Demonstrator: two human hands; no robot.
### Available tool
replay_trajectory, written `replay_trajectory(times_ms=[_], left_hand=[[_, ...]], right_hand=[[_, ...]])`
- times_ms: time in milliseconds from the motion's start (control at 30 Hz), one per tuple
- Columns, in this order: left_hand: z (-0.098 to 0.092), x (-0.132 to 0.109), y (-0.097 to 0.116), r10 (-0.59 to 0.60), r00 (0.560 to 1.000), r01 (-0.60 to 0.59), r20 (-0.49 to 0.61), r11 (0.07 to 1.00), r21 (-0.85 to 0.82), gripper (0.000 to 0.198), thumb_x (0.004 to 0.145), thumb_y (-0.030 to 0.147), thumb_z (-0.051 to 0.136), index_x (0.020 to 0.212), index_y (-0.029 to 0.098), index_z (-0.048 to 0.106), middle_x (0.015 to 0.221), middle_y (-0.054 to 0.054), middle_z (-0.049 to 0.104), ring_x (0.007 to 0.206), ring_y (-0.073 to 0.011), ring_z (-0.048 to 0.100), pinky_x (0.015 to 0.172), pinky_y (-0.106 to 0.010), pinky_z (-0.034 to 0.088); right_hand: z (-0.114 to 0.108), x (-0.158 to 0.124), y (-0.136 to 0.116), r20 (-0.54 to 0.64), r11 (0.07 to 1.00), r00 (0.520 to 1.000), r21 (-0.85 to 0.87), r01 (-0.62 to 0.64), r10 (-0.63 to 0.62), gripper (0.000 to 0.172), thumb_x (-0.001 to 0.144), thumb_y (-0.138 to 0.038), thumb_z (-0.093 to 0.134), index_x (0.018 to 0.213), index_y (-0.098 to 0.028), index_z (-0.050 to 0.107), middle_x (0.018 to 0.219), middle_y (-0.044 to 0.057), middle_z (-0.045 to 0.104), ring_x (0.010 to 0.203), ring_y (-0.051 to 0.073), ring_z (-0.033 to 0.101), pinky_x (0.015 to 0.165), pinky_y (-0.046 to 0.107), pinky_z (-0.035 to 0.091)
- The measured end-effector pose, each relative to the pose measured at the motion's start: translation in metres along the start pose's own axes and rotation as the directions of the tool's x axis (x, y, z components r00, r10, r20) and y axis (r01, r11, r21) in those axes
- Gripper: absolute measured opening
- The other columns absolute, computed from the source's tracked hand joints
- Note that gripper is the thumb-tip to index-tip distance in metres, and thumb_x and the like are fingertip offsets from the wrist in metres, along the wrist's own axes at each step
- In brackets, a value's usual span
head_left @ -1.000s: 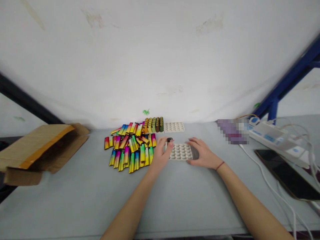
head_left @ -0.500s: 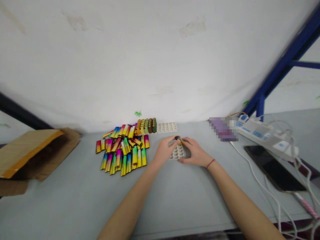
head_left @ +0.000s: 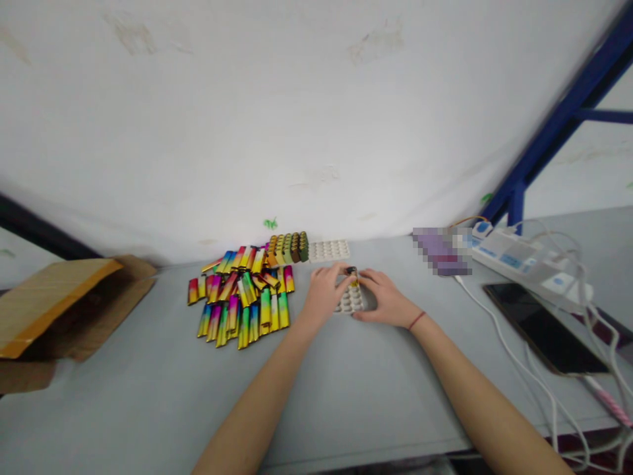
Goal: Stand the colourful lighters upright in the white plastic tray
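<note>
A small white tray (head_left: pixel 351 302) with round pockets lies on the grey table between my hands. My left hand (head_left: pixel 324 293) and my right hand (head_left: pixel 386 298) meet above its far edge, both pinching one lighter (head_left: pixel 352 272) with a dark top and a yellow body, held upright over the tray. To the left spreads a pile of rainbow-coloured lighters (head_left: pixel 242 300). Behind it a second white tray (head_left: pixel 328 250) stands with a row of lighters (head_left: pixel 289 247) slotted upright in its left part.
An open cardboard box (head_left: pixel 59 310) lies at the far left. At the right are a power strip (head_left: pixel 519 257) with white cables, a dark phone (head_left: pixel 539 326) and a blurred purple item (head_left: pixel 438 251). A blue frame post (head_left: pixel 514 204) rises at the back right.
My left hand has carried the lighter right over the tray, and my right hand has come off the tray's side to meet it. The view has shifted slightly.
</note>
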State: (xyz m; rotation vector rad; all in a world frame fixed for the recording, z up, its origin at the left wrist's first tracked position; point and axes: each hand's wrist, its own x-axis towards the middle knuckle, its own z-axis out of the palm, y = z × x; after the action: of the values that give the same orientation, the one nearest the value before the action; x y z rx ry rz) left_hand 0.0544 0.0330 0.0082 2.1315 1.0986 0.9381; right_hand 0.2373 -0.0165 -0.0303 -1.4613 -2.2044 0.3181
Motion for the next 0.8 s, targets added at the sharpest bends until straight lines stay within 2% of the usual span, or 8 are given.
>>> replay_trajectory(times_ms=[200,300,367,467,567,667,800], left_hand=[[0.007,0.0,0.006,0.072,0.997,-0.068,-0.013,0.979,0.192,0.023,0.087,0.036,0.058,0.103,0.021,0.066,0.106,-0.009,0.068,0.104,-0.0252,0.059,0.094,-0.037,0.039],[-0.003,-0.003,0.007,0.061,0.997,-0.045,-0.036,0.937,0.346,0.029,0.09,0.04,0.053,0.108,0.021,0.066,0.112,-0.009,0.066,0.107,-0.0254,0.056,0.092,-0.036,0.039],[-0.019,-0.008,0.004,0.007,0.992,0.054,-0.123,0.873,0.484,0.033,0.093,0.041,0.047,0.109,0.02,0.067,0.109,-0.009,0.067,0.104,-0.0257,0.056,0.09,-0.038,0.039],[-0.045,-0.017,-0.008,-0.085,0.956,0.264,-0.281,0.671,0.693,0.038,0.096,0.038,0.038,0.103,0.019,0.07,0.103,-0.011,0.067,0.099,-0.0291,0.056,0.086,-0.043,0.039],[-0.06,-0.023,-0.022,-0.162,0.941,0.338,-0.297,0.492,0.803,0.037,0.095,0.031,0.037,0.098,0.018,0.072,0.104,-0.014,0.065,0.098,-0.0319,0.055,0.08,-0.044,0.04],[-0.059,-0.027,-0.031,-0.195,0.94,0.34,-0.281,0.438,0.832,0.036,0.094,0.029,0.037,0.1,0.019,0.072,0.107,-0.015,0.064,0.099,-0.0326,0.054,0.077,-0.043,0.04],[-0.05,-0.029,-0.031,-0.182,0.945,0.326,-0.271,0.45,0.831,0.037,0.094,0.029,0.036,0.1,0.019,0.071,0.107,-0.015,0.065,0.099,-0.0314,0.054,0.077,-0.042,0.04]], right_hand=[[0.001,-0.001,0.001,-0.022,1.0,1.0,-0.008,0.02,-0.02,0.074,0.069,-0.049,0.073,0.131,-0.016,0.051,0.135,0.017,0.049,0.129,0.034,0.041,0.109,0.05,0.033],[0.003,-0.001,0.003,-0.045,1.0,0.999,-0.015,0.027,-0.028,0.075,0.069,-0.051,0.072,0.132,-0.017,0.05,0.135,0.017,0.05,0.128,0.034,0.042,0.108,0.052,0.033],[0.004,-0.001,0.004,-0.056,0.999,0.998,-0.015,0.04,-0.041,0.077,0.069,-0.053,0.072,0.131,-0.014,0.05,0.134,0.019,0.05,0.127,0.035,0.043,0.108,0.053,0.034],[0.006,-0.001,0.007,-0.063,0.998,0.997,-0.016,0.054,-0.054,0.077,0.069,-0.055,0.071,0.128,-0.01,0.053,0.133,0.022,0.05,0.126,0.035,0.044,0.108,0.053,0.034],[0.008,-0.001,0.008,-0.077,0.999,0.996,-0.02,0.049,-0.05,0.076,0.069,-0.057,0.071,0.127,-0.011,0.054,0.132,0.021,0.051,0.127,0.035,0.044,0.109,0.052,0.034],[0.01,-0.002,0.01,-0.085,0.999,0.995,-0.029,0.041,-0.043,0.076,0.069,-0.057,0.071,0.127,-0.011,0.054,0.132,0.02,0.052,0.126,0.035,0.045,0.108,0.051,0.035],[0.01,-0.003,0.009,-0.091,0.998,0.995,-0.039,0.046,-0.05,0.075,0.07,-0.059,0.07,0.128,-0.014,0.054,0.133,0.019,0.052,0.127,0.035,0.044,0.108,0.053,0.035]])
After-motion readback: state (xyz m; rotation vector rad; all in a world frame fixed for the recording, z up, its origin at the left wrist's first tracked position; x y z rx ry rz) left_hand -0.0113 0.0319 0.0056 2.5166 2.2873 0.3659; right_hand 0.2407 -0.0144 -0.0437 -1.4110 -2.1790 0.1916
